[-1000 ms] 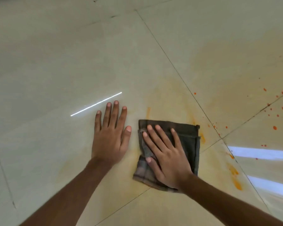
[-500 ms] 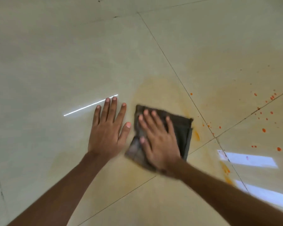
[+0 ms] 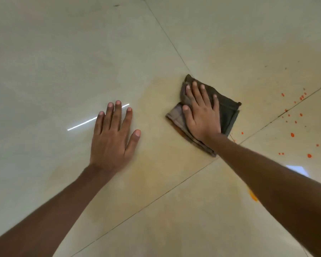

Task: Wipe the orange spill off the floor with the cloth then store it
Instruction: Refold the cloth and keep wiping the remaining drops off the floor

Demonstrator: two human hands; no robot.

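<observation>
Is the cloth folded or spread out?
Folded: the cloth shows stacked layered edges beside the right hand pressing it flat.

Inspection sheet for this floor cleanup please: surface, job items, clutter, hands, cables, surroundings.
Surface: glossy cream tiled floor, dark grout lines, pale orange film across the middle.
Job's things: folded dark cloth flat on the floor; orange droplets unwiped to its right; orange blob beside the right forearm.
Clutter: nothing seen.
Hands: right hand presses flat on the cloth; left hand rests flat on bare floor, apart from it.
Cables: nothing seen.
Surroundings: light reflections on the floor.
</observation>
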